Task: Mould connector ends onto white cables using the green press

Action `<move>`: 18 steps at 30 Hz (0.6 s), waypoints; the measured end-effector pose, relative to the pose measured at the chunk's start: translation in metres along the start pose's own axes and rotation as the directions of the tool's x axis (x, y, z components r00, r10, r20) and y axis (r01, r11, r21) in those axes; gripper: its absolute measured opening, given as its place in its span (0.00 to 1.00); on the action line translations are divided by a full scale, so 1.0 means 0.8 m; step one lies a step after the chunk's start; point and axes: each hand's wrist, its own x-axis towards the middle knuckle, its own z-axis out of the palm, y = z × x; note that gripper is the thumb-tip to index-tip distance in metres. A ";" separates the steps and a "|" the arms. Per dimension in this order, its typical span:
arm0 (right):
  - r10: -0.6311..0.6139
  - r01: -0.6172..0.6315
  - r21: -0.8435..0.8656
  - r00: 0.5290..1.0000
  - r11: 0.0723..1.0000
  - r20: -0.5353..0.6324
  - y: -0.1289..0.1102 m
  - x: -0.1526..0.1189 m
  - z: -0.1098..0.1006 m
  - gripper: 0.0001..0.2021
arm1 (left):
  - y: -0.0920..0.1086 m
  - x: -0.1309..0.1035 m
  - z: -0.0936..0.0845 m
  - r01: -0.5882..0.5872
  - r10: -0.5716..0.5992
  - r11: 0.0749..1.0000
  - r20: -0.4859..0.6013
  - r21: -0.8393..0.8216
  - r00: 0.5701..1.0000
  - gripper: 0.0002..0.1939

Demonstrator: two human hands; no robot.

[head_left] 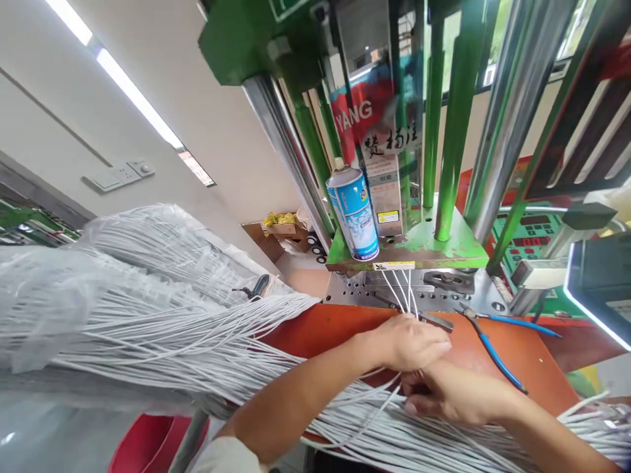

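Note:
White cables (401, 289) run down from the front of the green machine plate into my left hand (413, 341), which is closed around them above the orange work surface (325, 328). Just below and to the right, my right hand (438, 391) has curled fingers and touches or nearly touches the left. Cable ends come out near its fingers; what it grips is mostly hidden. A thick layer of white cables (276, 394) lies under both forearms. Blue-handled pliers (497, 355) rest open on the orange surface to the right of my hands.
A blue and white spray can (353, 213) stands on the green press plate (444, 246). Plastic-wrapped cable bundles (148, 263) fill the left. A control panel (530, 240) and a light-edged box (599, 289) are at the right. A red bin (148, 443) sits low at the left.

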 end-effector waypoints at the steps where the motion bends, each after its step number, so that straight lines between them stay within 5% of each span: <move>1: -0.017 0.017 0.028 1.000 0.999 -0.001 0.004 0.000 -0.002 0.06 | -0.011 -0.006 0.004 0.007 -0.008 0.997 0.022 0.083 1.000 0.18; 3: -0.017 0.020 0.079 0.999 0.997 -0.030 0.007 -0.001 -0.006 0.09 | -0.034 -0.040 0.002 0.045 -0.061 0.968 0.056 0.246 0.997 0.19; 6: 0.074 -0.053 0.185 0.991 0.981 -0.110 0.007 -0.002 -0.007 0.13 | -0.078 -0.120 -0.025 0.239 -0.314 0.844 0.081 0.480 0.946 0.14; 10: 0.188 -0.131 0.315 0.970 0.940 -0.155 0.013 0.000 -0.003 0.14 | -0.107 -0.206 -0.065 0.414 -0.485 0.729 -0.016 0.545 0.875 0.11; 14: 0.176 -0.120 0.254 0.962 0.960 -0.207 -0.009 0.002 0.000 0.15 | -0.039 -0.200 -0.052 0.437 -0.401 0.799 -0.175 0.413 0.899 0.13; 18: 0.109 -0.037 0.184 0.912 0.982 -0.396 -0.064 -0.031 0.000 0.15 | 0.060 -0.152 -0.036 0.181 -0.152 0.979 -0.251 0.094 0.956 0.24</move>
